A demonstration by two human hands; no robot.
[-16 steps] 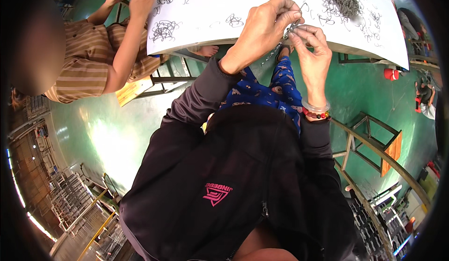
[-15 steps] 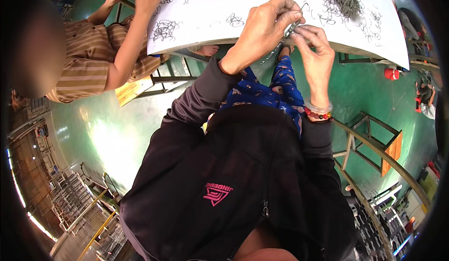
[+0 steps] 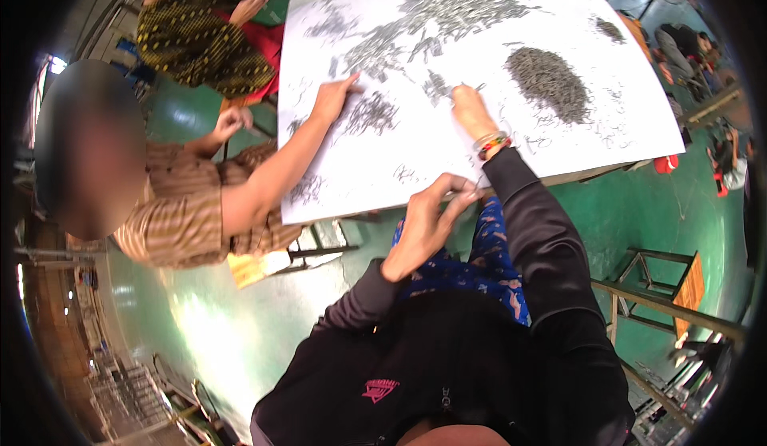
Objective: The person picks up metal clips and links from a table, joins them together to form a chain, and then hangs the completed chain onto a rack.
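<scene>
My left hand (image 3: 431, 224) is closed in a pinch just off the table's near edge. A thin dark sliver shows at its fingertips, too small to name. Further out, my right hand (image 3: 473, 112) rests low over the white tabletop (image 3: 447, 142), fingers drawn together. Beside its fingertips lies or sticks out a short dark piece (image 3: 480, 87); blur hides whether it is gripped. Just left of that hand is a small group of grey metal pieces (image 3: 435, 85). Right of it sits a dense heap of dark bent wire pieces (image 3: 551, 86), with loose ones scattered around.
A broad spread of flat grey metal pieces (image 3: 463, 2) covers the far tabletop. Smaller wire clusters (image 3: 374, 114) lie at left. A co-worker in a striped shirt (image 3: 184, 206) reaches over the left edge; another (image 3: 200, 38) sits beyond. A wooden-topped stool (image 3: 687, 294) stands at right.
My hands have parted: the right has moved out over the table, while the left stays near the edge. The chain-like metal piece between them no longer shows there. More of the table is in view.
</scene>
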